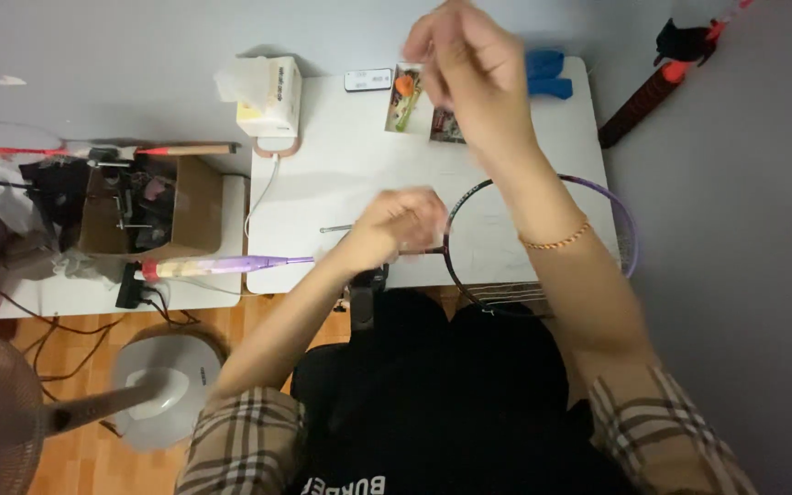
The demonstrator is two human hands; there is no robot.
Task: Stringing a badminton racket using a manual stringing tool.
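A: Nearest me is the black lap [456, 385] and the plaid sleeves; what do the hands have?

B: My left hand [396, 225] is clenched around the racket [469, 238] at its throat, on the white table [323, 183]. Its purple frame lies to the right, the handle [194, 267] pointing left past the table edge.

A: And the other?

B: My right hand [469, 64] is raised above the far end, blurred; I cannot tell whether it pinches anything

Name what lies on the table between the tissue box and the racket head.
In the head view, mostly bare white table separates tissue box from racket head; only the left hand intervenes.
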